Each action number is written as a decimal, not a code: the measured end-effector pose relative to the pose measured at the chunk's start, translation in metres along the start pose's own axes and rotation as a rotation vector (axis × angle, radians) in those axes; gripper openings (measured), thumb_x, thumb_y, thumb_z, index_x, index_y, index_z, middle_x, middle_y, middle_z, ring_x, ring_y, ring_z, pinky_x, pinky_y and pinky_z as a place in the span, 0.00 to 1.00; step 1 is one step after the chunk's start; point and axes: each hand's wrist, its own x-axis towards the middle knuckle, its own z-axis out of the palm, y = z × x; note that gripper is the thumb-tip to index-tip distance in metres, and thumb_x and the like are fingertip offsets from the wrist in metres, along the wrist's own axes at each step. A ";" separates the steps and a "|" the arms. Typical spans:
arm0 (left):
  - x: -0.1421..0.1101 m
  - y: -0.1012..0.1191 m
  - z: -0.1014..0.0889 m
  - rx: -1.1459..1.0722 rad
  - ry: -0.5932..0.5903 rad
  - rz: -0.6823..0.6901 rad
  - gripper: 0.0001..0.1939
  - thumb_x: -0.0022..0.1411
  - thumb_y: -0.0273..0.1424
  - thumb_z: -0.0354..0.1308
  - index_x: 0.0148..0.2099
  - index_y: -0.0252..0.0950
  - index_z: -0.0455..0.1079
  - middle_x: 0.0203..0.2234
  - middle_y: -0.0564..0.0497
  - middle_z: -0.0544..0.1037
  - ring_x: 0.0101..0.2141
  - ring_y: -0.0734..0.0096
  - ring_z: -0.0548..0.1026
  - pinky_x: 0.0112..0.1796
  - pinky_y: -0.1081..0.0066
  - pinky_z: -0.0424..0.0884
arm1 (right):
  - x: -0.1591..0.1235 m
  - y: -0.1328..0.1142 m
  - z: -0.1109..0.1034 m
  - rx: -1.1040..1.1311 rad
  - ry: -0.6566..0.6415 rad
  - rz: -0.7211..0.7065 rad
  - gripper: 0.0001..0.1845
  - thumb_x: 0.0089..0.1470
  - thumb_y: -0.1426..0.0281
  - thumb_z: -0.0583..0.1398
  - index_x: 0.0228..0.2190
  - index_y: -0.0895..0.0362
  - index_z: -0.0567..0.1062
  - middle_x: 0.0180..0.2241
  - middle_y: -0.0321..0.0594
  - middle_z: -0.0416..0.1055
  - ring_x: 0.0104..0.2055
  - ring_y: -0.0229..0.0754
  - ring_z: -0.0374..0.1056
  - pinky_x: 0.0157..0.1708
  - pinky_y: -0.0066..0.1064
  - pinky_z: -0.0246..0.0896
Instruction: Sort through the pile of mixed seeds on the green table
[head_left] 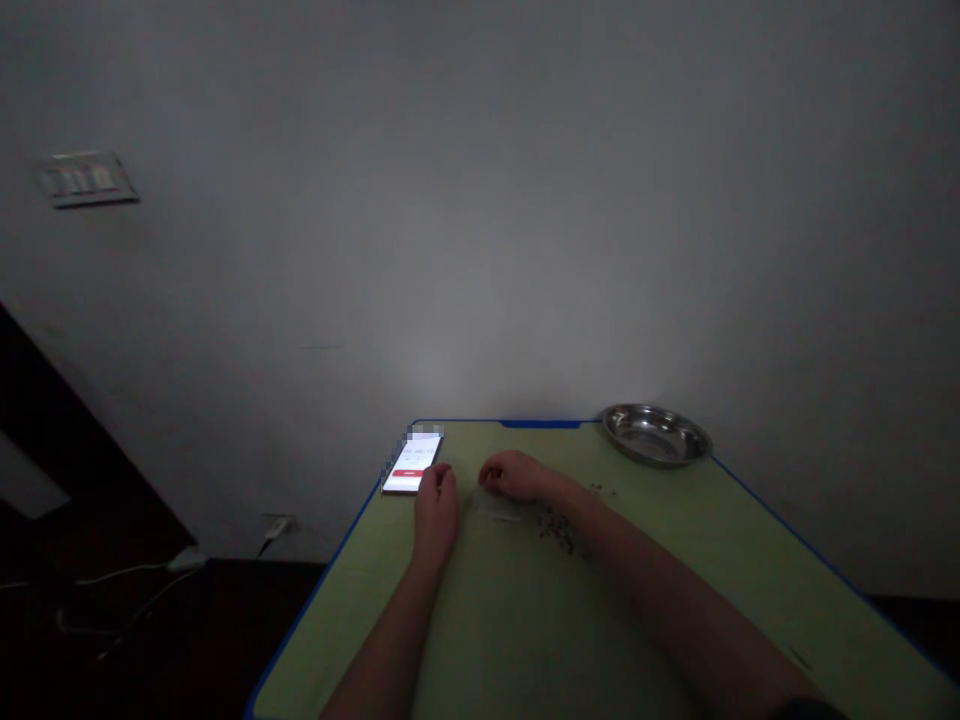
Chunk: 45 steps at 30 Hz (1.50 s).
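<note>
My left hand (436,512) rests on the green table beside the phone, its fingers curled in; whatever they may hold is too dim to make out. To its right, my right hand (516,474) bends inward over a small translucent piece (497,503) that looks like a thin plastic bag or lid. The fingers of that hand are pinched together, and what is between them is hidden. Below my right wrist lies a loose scatter of small dark bits (559,530), with a few more (602,489) beyond the forearm.
A lit phone (409,462) lies at the table's left edge. At the far right corner sits a shallow steel bowl (656,438). The green tabletop (495,620) has a blue rim and meets a grey wall (480,200). Cables and a power strip (187,560) are down at left.
</note>
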 end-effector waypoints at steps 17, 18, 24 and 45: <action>0.000 0.006 -0.002 0.007 -0.082 -0.012 0.17 0.58 0.43 0.42 0.34 0.36 0.65 0.31 0.48 0.74 0.36 0.64 0.71 0.39 0.66 0.66 | -0.044 -0.033 -0.020 -0.015 -0.027 -0.026 0.14 0.49 0.75 0.57 0.38 0.56 0.77 0.30 0.37 0.76 0.30 0.36 0.68 0.30 0.23 0.57; -0.001 0.007 -0.002 0.012 -0.087 -0.006 0.17 0.58 0.42 0.42 0.33 0.37 0.65 0.31 0.49 0.74 0.36 0.64 0.71 0.39 0.66 0.66 | -0.046 -0.032 -0.024 -0.016 0.001 -0.007 0.14 0.50 0.75 0.57 0.39 0.56 0.77 0.30 0.38 0.76 0.31 0.36 0.68 0.31 0.23 0.57; -0.003 0.012 -0.002 0.053 -0.104 -0.003 0.16 0.58 0.42 0.42 0.32 0.37 0.65 0.30 0.49 0.73 0.35 0.65 0.70 0.38 0.66 0.66 | -0.089 -0.023 -0.050 -0.078 0.090 0.090 0.11 0.50 0.72 0.57 0.34 0.57 0.79 0.33 0.40 0.76 0.33 0.38 0.69 0.33 0.25 0.57; 0.000 0.005 0.001 0.085 -0.145 0.000 0.16 0.58 0.42 0.43 0.34 0.36 0.66 0.31 0.48 0.75 0.36 0.63 0.72 0.40 0.64 0.66 | -0.133 0.025 -0.044 -0.364 0.173 0.334 0.10 0.52 0.69 0.56 0.33 0.54 0.78 0.34 0.42 0.77 0.36 0.43 0.70 0.31 0.29 0.54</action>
